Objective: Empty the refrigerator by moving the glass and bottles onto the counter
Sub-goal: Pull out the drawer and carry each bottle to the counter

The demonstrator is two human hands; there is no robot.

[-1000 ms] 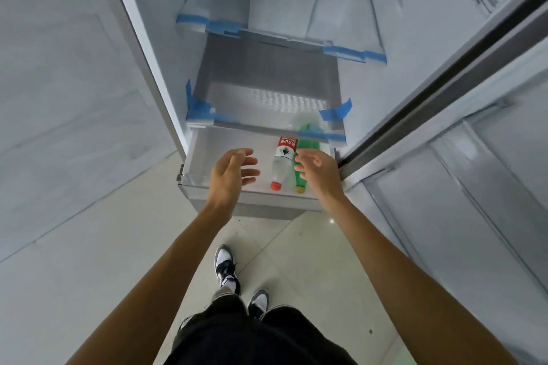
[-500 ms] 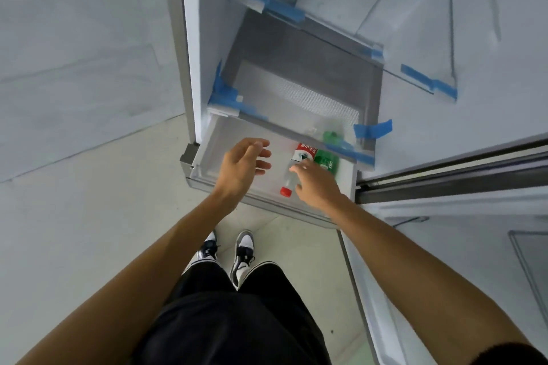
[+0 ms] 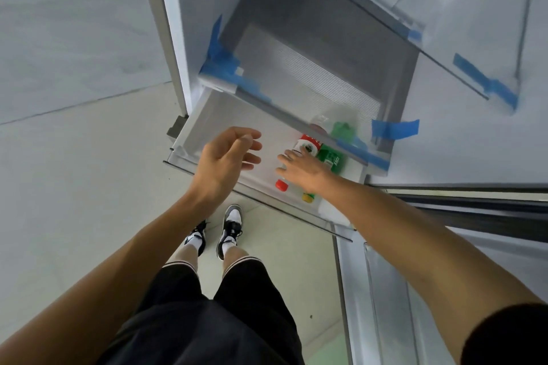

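Our right hand rests straight-fingered on the clear bottle, with the green bottle just right of it. Both lie lengthwise in the drawer, caps toward our wrists. Our left hand hovers apart, fingers relaxed.

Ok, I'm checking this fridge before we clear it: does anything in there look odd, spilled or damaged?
Blue tape strips are stuck across the shelf edges and the corners of the drawer, like packing tape never removed. The red-capped bottle and green bottle lie on their sides in the drawer. No spill or damage shows.
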